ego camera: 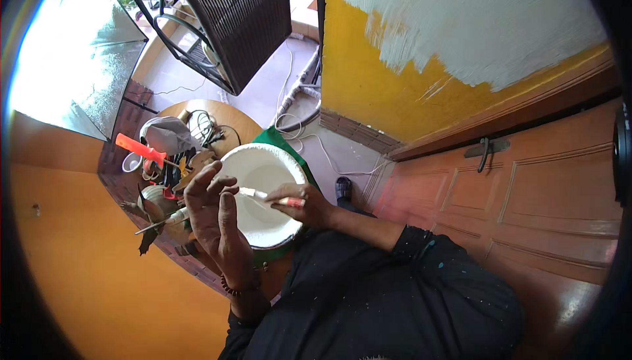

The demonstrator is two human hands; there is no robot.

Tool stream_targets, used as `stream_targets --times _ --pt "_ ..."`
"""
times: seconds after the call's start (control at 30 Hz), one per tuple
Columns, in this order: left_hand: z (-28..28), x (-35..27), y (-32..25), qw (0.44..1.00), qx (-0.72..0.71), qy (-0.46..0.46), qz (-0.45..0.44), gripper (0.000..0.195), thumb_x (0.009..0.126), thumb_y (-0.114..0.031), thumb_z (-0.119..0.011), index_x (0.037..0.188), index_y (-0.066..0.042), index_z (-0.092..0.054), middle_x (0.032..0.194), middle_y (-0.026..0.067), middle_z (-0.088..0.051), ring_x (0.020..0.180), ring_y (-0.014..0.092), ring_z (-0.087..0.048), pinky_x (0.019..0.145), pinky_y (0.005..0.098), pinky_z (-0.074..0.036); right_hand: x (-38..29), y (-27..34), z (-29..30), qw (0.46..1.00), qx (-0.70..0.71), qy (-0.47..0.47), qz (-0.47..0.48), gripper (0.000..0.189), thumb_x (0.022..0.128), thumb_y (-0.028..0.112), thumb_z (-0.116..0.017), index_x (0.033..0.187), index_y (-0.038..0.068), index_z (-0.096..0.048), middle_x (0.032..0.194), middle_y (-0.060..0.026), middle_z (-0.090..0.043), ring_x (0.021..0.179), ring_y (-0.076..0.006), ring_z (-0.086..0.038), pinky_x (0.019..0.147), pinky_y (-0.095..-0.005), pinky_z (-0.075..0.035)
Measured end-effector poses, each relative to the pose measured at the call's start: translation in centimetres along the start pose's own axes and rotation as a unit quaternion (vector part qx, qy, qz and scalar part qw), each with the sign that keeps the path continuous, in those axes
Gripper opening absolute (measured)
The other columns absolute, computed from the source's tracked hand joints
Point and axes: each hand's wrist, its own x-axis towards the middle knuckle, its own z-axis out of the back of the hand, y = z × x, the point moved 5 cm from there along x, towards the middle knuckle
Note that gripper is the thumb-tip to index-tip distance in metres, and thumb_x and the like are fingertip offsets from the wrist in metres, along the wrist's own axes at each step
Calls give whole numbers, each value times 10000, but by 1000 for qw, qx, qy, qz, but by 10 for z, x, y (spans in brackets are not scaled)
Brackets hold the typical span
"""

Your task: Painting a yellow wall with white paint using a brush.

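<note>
My right hand (308,205) grips a paintbrush (254,193) with a red and white handle. Its whitish end points left, over a white bucket (232,155) whose rim is crusted with white paint. Pale paint (266,172) shows inside. Raised at the bucket's left side is my left hand (217,226), palm partly turned up and fingers bent and apart. I see nothing held in it. Its fingertips are close to the brush's whitish end; whether they touch it I cannot tell. Part of the bucket is hidden behind this hand.
A round wooden table (247,123) carries a grey cap (168,135), coiled cables (202,125) and an orange-handled paint roller (140,149). Beyond it stands a dark woven chair (242,19). A cord (321,150) crosses the floor near the wooden door (493,187). The yellow wall (355,73) is partly painted white.
</note>
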Motion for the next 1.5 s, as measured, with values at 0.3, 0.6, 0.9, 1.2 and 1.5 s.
stream_targets --times 0.3,0.6,0.9,1.2,1.5 --pt "-43 4 -7 1000 14 26 -3 402 1021 -59 -586 1403 12 -483 1381 122 -579 1132 158 -597 1027 327 -454 -24 -67 36 617 700 -203 -297 332 1007 154 -711 1330 129 -637 1102 -67 -746 1023 -228 -745 909 -369 -626" --pt "-90 5 7 995 3 93 35 385 1026 -62 -601 1393 15 -515 1345 126 -597 1139 156 -583 996 302 -455 -61 -52 294 860 142 -482 -86 165 950 65 -743 1114 51 -749 1072 -79 -762 924 -240 -754 770 -333 -605" --pt "-129 14 25 990 2 137 45 402 1016 -52 -625 1399 4 -513 1290 80 -595 1094 131 -572 959 289 -462 -57 -3 375 827 -513 -229 -18 211 830 20 -781 1019 114 -783 1082 -99 -770 952 -303 -753 767 -377 -610" --pt "-137 15 33 989 24 138 57 385 1014 -29 -608 1386 6 -516 1291 77 -595 1088 131 -565 926 267 -460 -88 -51 339 838 -496 -222 -53 314 752 -5 -767 1018 160 -789 1066 -84 -754 963 -294 -734 808 -400 -604" --pt "-133 12 39 988 22 130 73 378 1018 -30 -607 1386 -11 -521 1273 73 -592 1087 128 -567 942 279 -454 -49 23 372 808 -538 -239 -16 274 766 -40 -736 1001 99 -758 1221 -46 -738 1042 -289 -717 840 -380 -606"
